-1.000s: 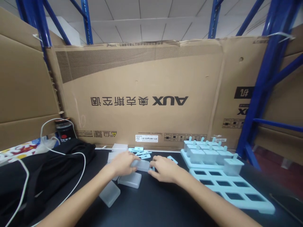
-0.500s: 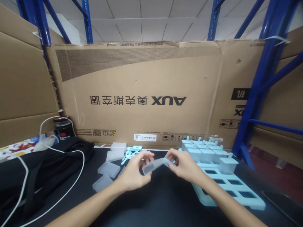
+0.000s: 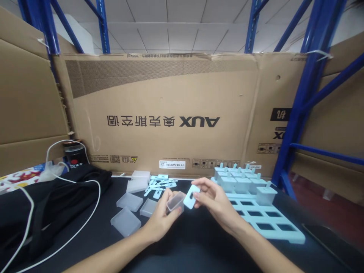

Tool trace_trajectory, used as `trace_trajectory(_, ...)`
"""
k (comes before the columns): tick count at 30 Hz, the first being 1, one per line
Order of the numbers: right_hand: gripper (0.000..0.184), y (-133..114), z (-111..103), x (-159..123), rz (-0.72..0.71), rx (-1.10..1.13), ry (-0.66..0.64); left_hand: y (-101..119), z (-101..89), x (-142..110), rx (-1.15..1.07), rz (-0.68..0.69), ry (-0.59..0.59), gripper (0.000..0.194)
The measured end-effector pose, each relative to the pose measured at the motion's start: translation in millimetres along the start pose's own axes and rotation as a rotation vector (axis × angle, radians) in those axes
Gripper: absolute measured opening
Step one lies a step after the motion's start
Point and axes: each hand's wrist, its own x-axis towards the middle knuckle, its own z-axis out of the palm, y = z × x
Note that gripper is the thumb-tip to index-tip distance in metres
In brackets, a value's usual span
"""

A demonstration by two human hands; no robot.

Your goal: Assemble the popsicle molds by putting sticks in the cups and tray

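Note:
My left hand is closed round a translucent popsicle mold, its open end tilted toward me and to the right. Between the thumb and fingers of my right hand is a light blue popsicle stick lid, a flat plate with a dark slot; its stick is hidden. The lid is held right beside the mold's mouth; whether they touch I cannot tell. Several loose translucent molds lie left of my hands. Behind them is a pile of light blue stick lids.
At the right, a light blue mold rack holds several lidded molds with sticks up. A black bag, a white cable and a dark jar are at the left. A cardboard panel closes off the back.
My left hand has turned the mold so its mouth faces me. My right hand has turned the lid flat side into view. The view has shifted slightly.

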Motion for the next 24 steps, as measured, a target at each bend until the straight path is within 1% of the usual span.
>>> trace_trajectory(2, 0.039, 4.5, 4.7, -1.4, 0.022, 0.02, -0.009, -2.1, 0.0, -0.6, 0.007, 0.004, -0.007, 0.033)
trace_trajectory(7, 0.042, 16.6, 14.3, -3.0, 0.102, -0.022, -0.01, -5.9, 3.2, -1.4, 0.02, 0.094, -0.042, 0.04)
trace_trajectory(9, 0.042, 21.1, 16.7, -3.9, 0.116, -0.046, -0.019, -9.3, 3.8, -2.3, -0.007, 0.114, -0.071, 0.048)
trace_trajectory(13, 0.037, 29.5, 16.2, -4.0, 0.105, -0.11, -0.072, -14.0, 2.0, -5.6, -0.062, 0.122, -0.106, 0.071)
trace_trajectory(15, 0.036, 32.2, 14.6, -3.3, 0.102, -0.14, -0.096, -11.3, 0.7, -6.6, -0.068, 0.113, -0.133, 0.075)
trace_trajectory(17, 0.035, 33.3, 13.8, -2.8, 0.103, -0.157, -0.118, -5.1, 0.0, -6.1, -0.031, 0.123, -0.162, 0.068)
trace_trajectory(20, 0.039, 32.5, 14.4, -4.0, 0.12, -0.145, -0.141, 6.6, 0.8, -3.1, 0.033, 0.188, -0.214, 0.052)
trace_trajectory(22, 0.039, 30.6, 12.9, -5.9, 0.142, -0.125, -0.166, 12.7, 2.0, -1.2, 0.039, 0.227, -0.245, 0.044)
trace_trajectory(24, 0.036, 28.1, 7.1, -6.6, 0.169, -0.126, -0.246, 15.6, 2.8, -0.7, 0.046, 0.246, -0.282, 0.04)
